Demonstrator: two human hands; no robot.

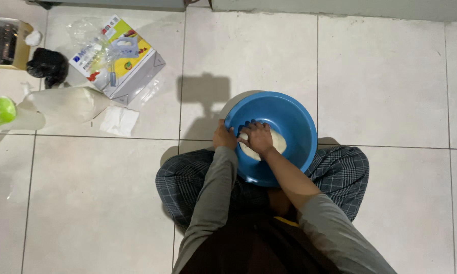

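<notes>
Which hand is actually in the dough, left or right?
The right hand: it presses down on the pale dough lump inside the round blue plastic basin. The left hand only grips the basin's near rim.

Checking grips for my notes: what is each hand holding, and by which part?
Left hand grips the blue bowl by its near rim. Right hand presses on the pale dough inside, gripping nothing clearly.

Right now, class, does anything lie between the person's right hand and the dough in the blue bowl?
Nothing visible does. The right hand presses straight on the pale dough inside the blue bowl, while the left hand grips the bowl's rim.
</notes>
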